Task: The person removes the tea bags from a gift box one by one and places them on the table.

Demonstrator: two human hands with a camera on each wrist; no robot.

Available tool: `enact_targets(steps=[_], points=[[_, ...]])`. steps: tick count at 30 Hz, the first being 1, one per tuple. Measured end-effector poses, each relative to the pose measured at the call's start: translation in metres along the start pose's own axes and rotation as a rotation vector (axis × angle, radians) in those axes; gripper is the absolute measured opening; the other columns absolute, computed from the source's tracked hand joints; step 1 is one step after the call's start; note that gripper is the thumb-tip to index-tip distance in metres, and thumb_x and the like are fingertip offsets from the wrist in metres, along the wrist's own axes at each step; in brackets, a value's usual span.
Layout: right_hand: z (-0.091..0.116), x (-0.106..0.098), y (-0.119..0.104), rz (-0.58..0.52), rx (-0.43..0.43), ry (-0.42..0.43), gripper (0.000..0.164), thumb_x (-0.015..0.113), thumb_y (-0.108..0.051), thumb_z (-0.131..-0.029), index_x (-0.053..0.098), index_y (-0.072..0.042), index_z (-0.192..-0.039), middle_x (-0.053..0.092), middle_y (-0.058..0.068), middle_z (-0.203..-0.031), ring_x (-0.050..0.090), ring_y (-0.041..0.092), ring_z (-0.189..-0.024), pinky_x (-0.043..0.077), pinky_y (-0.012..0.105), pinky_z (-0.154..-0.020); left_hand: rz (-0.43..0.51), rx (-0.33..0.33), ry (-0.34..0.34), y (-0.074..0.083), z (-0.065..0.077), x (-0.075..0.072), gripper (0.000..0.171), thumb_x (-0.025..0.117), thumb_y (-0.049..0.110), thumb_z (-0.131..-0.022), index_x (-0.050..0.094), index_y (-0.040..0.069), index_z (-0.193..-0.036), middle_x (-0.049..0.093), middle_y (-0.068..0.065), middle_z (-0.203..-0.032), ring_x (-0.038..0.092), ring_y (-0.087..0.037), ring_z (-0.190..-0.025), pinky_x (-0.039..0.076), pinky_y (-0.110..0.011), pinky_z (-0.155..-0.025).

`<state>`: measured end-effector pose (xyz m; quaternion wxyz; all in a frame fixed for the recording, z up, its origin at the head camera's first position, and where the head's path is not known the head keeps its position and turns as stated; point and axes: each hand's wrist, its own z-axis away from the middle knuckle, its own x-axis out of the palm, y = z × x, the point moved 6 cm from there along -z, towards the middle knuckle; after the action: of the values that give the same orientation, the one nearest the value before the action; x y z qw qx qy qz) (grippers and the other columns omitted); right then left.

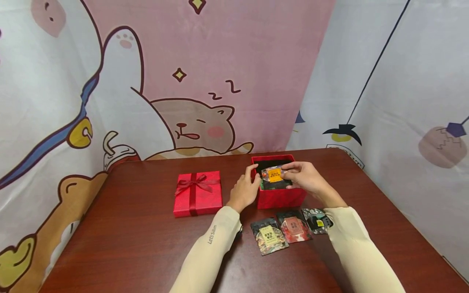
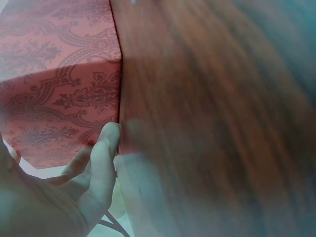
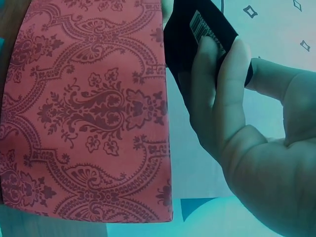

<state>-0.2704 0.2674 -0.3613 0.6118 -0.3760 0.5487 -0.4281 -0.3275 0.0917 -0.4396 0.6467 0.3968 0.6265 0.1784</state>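
Note:
A red box (image 1: 281, 199) stands lidless at the back right of the table, its outside damask-patterned in the wrist views. Over its mouth, my right hand (image 1: 307, 177) pinches a dark flat pouch (image 1: 275, 174) with an orange label, between thumb and fingers. The right wrist view shows the pouch's black back with a barcode label (image 3: 207, 32). At the box's left rim is my left hand (image 1: 244, 189), its fingers loosely bent against that side. Whether its fingertips also touch the pouch, I cannot tell. Dark inner walls show; the box's bottom is hidden.
Left of the box lies a red lid (image 1: 198, 193) with a dark red ribbon bow. In front of the box are a yellow-labelled pouch (image 1: 269, 237), a red-labelled pouch (image 1: 294, 226) and a dark pouch (image 1: 316, 221) partly behind my right sleeve. A cartoon-printed cloth (image 1: 271, 81) hangs behind.

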Motion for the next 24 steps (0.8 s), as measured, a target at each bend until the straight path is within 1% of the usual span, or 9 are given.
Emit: enact_targets(steps=[5, 14, 21, 24], points=[[0.004, 0.001, 0.001, -0.006, 0.010, -0.003, 0.041, 0.063, -0.009, -0.097, 0.053, 0.010, -0.131, 0.065, 0.024, -0.121, 0.068, 0.013, -0.086, 0.058, 0.033, -0.070, -0.001, 0.000, 0.007, 0.000, 0.000, 0.000, 0.048, 0.031, 0.054, -0.102, 0.030, 0.047, -0.149, 0.061, -0.008, -0.117, 0.064, -0.029, -0.096, 0.050, -0.050, -0.080], [0.014, 0.002, -0.002, 0.002, -0.022, -0.034, 0.043, 0.063, -0.012, -0.097, 0.052, 0.010, -0.132, 0.061, 0.028, -0.126, 0.067, 0.018, -0.089, 0.058, 0.035, -0.072, 0.011, 0.001, 0.002, 0.001, 0.000, 0.000, 0.049, 0.033, 0.053, -0.102, 0.031, 0.043, -0.151, 0.061, -0.007, -0.117, 0.064, -0.029, -0.095, 0.049, -0.050, -0.079], [0.022, 0.001, 0.000, -0.014, -0.020, -0.041, 0.044, 0.064, -0.012, -0.097, 0.052, 0.011, -0.132, 0.063, 0.026, -0.122, 0.067, 0.017, -0.087, 0.058, 0.035, -0.071, -0.006, -0.001, 0.008, 0.000, -0.001, 0.001, 0.047, 0.034, 0.052, -0.102, 0.030, 0.047, -0.149, 0.061, -0.007, -0.116, 0.064, -0.029, -0.095, 0.050, -0.050, -0.081], [0.023, 0.001, 0.003, -0.015, -0.017, -0.041, 0.044, 0.065, -0.013, -0.096, 0.052, 0.011, -0.131, 0.063, 0.027, -0.123, 0.067, 0.018, -0.086, 0.058, 0.035, -0.070, -0.006, -0.001, 0.010, -0.001, 0.000, 0.001, 0.048, 0.033, 0.053, -0.102, 0.030, 0.047, -0.149, 0.061, -0.007, -0.116, 0.064, -0.030, -0.095, 0.050, -0.050, -0.081]])
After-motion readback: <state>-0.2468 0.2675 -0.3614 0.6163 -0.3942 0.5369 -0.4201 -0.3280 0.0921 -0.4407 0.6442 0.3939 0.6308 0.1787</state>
